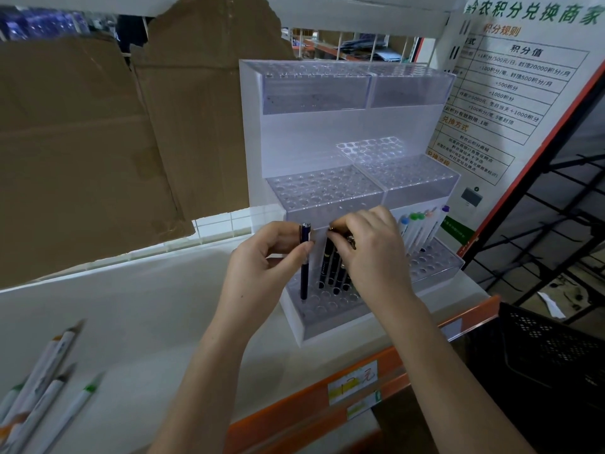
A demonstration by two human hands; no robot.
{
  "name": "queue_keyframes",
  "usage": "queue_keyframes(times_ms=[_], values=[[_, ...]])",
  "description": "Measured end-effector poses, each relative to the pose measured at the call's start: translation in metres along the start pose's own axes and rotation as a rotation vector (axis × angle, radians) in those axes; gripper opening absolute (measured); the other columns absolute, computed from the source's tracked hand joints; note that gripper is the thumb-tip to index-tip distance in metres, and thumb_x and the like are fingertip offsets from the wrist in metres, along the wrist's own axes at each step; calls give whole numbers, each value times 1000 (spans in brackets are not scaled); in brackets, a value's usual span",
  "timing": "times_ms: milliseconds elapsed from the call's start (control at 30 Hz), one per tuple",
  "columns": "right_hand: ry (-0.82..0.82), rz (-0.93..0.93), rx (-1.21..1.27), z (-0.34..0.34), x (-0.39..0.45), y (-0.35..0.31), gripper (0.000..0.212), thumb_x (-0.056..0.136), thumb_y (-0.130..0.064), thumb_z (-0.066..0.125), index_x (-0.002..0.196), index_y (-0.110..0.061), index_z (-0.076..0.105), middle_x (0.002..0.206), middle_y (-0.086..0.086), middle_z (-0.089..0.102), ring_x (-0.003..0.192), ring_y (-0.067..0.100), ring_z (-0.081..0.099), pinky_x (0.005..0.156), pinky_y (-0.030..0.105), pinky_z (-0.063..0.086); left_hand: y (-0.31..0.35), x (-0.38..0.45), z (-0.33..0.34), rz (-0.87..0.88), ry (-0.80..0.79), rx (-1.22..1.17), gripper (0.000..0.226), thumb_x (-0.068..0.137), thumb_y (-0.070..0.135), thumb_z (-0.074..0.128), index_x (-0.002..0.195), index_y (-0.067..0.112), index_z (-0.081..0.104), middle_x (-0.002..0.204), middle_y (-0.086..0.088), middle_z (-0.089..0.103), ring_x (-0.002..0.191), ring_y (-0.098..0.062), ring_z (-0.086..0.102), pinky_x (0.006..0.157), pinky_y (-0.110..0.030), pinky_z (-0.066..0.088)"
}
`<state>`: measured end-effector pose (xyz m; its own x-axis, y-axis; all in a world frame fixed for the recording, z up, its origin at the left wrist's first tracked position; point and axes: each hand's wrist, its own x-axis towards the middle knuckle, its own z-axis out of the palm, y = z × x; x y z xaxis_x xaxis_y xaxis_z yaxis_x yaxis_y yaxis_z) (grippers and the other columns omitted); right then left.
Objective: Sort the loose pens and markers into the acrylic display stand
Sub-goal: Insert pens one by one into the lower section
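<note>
Left hand [265, 253]: pinches a dark blue pen [304, 263] upright, tip in the acrylic display stand's [327, 309] bottom tier.
Right hand [366, 247]: grips black pens [334, 267] standing there.
Loose markers [42, 385]: lying on the shelf, far left.

Both forearms bare, reaching up & fwd from bottom of frame, converging toward centre. Left hand [262, 253]: back/side of hand to camera, wrist roughly straight, fingers curled, thumb & forefinger pinching a dark pen [305, 260] held upright near its top. Right hand [370, 247]: back of hand up, knuckles toward camera, fingers bent down w/ tips gripping the tops of a bunch of black pens [334, 267]; thumb side tucked under, mostly hidden. Hands close, not touching.
</note>
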<state>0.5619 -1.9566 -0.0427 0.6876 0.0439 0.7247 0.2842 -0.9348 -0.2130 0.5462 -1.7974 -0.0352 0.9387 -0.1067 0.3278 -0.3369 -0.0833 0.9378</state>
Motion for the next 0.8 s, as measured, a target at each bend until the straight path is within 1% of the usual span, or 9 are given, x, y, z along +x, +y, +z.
queue_keyframes(times_ms=[100, 167, 233, 300, 467, 600, 667, 733, 800], values=[[32, 20, 51, -9, 0, -3, 10, 77, -12, 74, 84, -9, 68, 77, -1, 66, 80, 19, 51, 73, 20, 34, 1, 0, 1, 6, 1, 13, 22, 84, 9, 66, 83, 31, 64, 76, 13, 71, 73, -3, 65, 66, -14, 49], [29, 70, 182, -22, 0, -7, 6, 81, -16, 70, 84, -11, 68, 77, -8, 63, 80, 16, 53, 72, 17, 38, 2, 1, 3, 19, 14, 35, 24, 83, 8, 67, 82, 32, 63, 74, 15, 69, 71, -2, 64, 63, -11, 46], [-23, 138, 347, -36, -3, -15, 9, 83, -24, 66, 86, -15, 68, 76, -17, 58, 78, 9, 56, 69, 16, 43, 3, 1, 7, 48, 34, 85, 24, 81, 10, 69, 81, 33, 62, 71, 19, 67, 69, 0, 63, 61, -9, 44], [-77, 188, 454, -45, -5, -22, 13, 84, -31, 65, 88, -19, 67, 79, -17, 61, 77, 5, 57, 68, 13, 44, 5, 1, 13, 75, 56, 144, 26, 79, 12, 71, 79, 35, 59, 68, 18, 65, 68, 2, 61, 59, -9, 43], [-65, 276, 465, -45, -5, -26, 15, 81, -28, 70, 90, -17, 66, 81, -9, 64, 79, 3, 59, 70, 11, 46, 7, 1, 30, 97, 66, 237, 33, 80, 10, 70, 78, 38, 54, 72, 14, 62, 72, 3, 57, 59, -6, 41], [-81, 318, 486, -50, -1, -23, 8, 84, -23, 66, 90, -19, 63, 81, -17, 62, 83, -2, 59, 71, 8, 46, 3, 4, 33, 127, 19, 285, 20, 81, 14, 70, 89, 30, 60, 82, 10, 64, 80, 1, 57, 62, -4, 42], [-77, 343, 495, -53, 0, -18, 7, 85, -21, 65, 91, -21, 61, 83, -17, 62, 80, 0, 61, 73, 12, 49, -5, 5, 30, 163, -4, 340, 13, 81, 17, 70, 91, 24, 65, 86, 7, 66, 77, -3, 59, 64, -11, 47], [-76, 358, 481, -53, 0, -12, 8, 86, -18, 63, 93, -21, 60, 84, -16, 62, 80, 1, 61, 74, 17, 52, -17, 3, 25, 192, -18, 409, 12, 81, 16, 70, 92, 19, 67, 87, 5, 67, 75, -9, 61, 69, -28, 53], [-79, 362, 463, -52, -1, -8, 8, 86, -17, 63, 94, -19, 61, 84, -15, 62, 79, 1, 62, 74, 18, 53, -28, 1, 20, 211, -32, 461, 12, 82, 16, 68, 94, 17, 67, 88, 3, 68, 77, -17, 63, 70, -38, 54]])
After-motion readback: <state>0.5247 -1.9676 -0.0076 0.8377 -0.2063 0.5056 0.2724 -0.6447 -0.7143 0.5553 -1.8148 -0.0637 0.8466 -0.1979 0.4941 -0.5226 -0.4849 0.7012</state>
